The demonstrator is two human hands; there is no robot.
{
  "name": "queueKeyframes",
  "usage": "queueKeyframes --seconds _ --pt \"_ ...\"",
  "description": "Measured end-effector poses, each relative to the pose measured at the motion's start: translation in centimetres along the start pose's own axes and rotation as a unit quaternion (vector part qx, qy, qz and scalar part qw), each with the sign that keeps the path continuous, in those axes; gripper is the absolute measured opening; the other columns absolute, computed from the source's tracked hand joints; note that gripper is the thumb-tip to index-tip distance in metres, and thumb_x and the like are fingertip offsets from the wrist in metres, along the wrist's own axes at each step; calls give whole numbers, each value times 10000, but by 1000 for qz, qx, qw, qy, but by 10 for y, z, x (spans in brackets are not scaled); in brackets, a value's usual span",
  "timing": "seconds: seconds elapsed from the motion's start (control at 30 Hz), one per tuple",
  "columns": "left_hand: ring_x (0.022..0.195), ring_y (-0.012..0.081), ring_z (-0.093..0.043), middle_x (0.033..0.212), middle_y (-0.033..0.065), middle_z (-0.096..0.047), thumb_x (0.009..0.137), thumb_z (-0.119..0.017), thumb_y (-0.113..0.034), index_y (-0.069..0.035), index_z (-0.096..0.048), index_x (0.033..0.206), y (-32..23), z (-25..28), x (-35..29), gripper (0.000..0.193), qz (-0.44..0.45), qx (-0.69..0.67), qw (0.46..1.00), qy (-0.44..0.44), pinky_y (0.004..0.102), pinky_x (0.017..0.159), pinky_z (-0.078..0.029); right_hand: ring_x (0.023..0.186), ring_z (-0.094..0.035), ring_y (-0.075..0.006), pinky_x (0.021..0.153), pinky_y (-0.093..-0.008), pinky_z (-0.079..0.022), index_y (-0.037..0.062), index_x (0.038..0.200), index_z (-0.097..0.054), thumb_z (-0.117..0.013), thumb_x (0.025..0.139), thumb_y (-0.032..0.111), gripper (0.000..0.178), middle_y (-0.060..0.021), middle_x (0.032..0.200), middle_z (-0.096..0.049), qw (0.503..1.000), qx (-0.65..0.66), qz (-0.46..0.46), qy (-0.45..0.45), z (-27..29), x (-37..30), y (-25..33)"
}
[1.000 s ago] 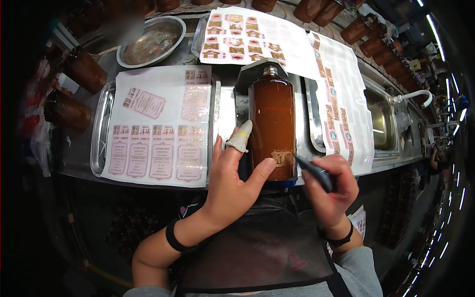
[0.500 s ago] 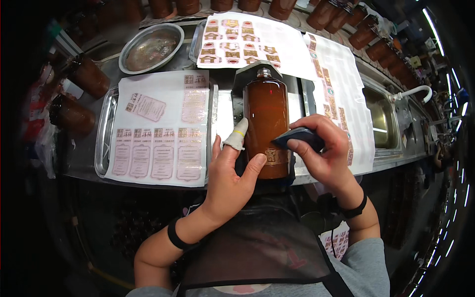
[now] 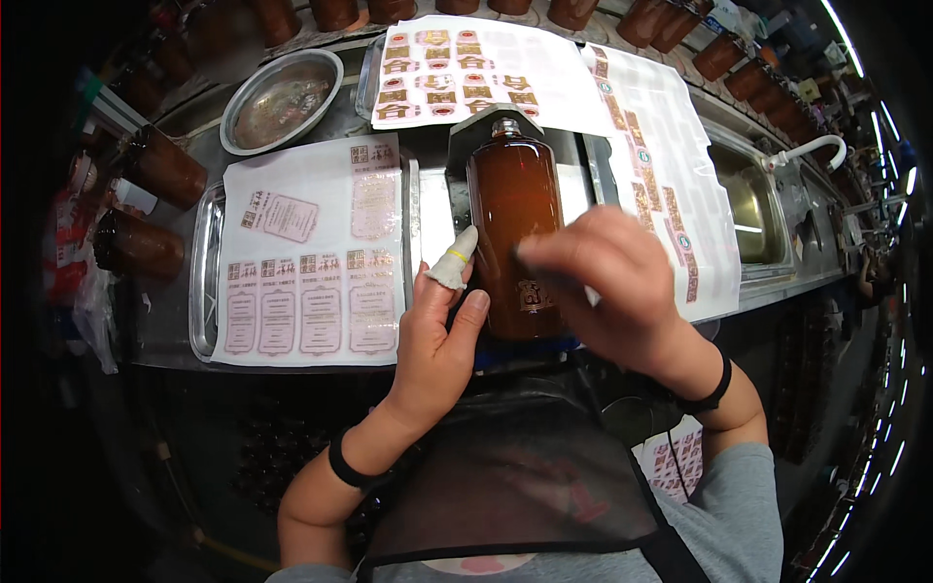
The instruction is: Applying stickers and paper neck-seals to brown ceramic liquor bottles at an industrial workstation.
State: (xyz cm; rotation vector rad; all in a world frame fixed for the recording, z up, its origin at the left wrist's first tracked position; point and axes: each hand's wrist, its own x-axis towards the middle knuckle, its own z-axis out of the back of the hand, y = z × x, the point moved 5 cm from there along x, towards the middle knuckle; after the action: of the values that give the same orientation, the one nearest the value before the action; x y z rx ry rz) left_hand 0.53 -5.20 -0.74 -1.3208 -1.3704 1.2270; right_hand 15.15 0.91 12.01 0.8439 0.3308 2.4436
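A glossy brown bottle (image 3: 510, 204) lies in front of me, its neck pointing away. A gold decal (image 3: 533, 296) sits near its base, partly covered by my right hand. My left hand (image 3: 437, 325) rests along the bottle's left side, fingers stretched and thumb apart; a whitish finger cot with a yellow band covers the index fingertip. Over the bottle's right side, my right hand (image 3: 622, 282) is closed and blurred by motion. It pinches a dark blue scraper, mostly hidden now, with only a dark tip (image 3: 522, 255) showing against the bottle.
To the left, a sheet of pink-and-gold decals (image 3: 311, 243) covers a metal tray (image 3: 202, 291). Behind it stands a metal bowl (image 3: 233, 121) with liquid. More decal sheets (image 3: 573, 87) lie beyond and right of the bottle. A sink (image 3: 753, 219) is at right; several brown bottles (image 3: 155, 165) line the back.
My right hand has moved up and inward over the bottle, hiding most of the scraper. My left thumb has slid off the bottle's front to its left edge.
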Motion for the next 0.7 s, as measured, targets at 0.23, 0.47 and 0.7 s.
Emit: queueKeyframes --seconds 0.23,0.47,0.7 --pt "1461 383 -315 1508 233 -423 759 -559 -9 38 -372 1483 -28 7 -11 750 -70 182 979 66 512 1214 -104 727 -622 -255 613 -365 -488 40 1001 -703 -729 686 -6 319 -77 813 -641 995 95 2 -14 3 -36 11" --pt "1485 453 -216 1593 313 -201 731 -788 -142 -71 -466 1472 -47 -36 -6 812 -198 415 883 98 602 1175 -113 771 -645 -151 678 -289 -502 32 972 -683 -756 784 60 204 -66 876 -691 939 227 -259 -28 2 -65 -8" --pt "1414 412 -393 1492 305 -413 713 -855 -266 14 -446 1452 -44 -38 7 889 -257 471 843 31 605 1127 -235 771 -603 -104 700 -260 -485 6 976 -643 -758 806 49 209 -42 875 -662 895 228 -350 -156 3 -79 -41"
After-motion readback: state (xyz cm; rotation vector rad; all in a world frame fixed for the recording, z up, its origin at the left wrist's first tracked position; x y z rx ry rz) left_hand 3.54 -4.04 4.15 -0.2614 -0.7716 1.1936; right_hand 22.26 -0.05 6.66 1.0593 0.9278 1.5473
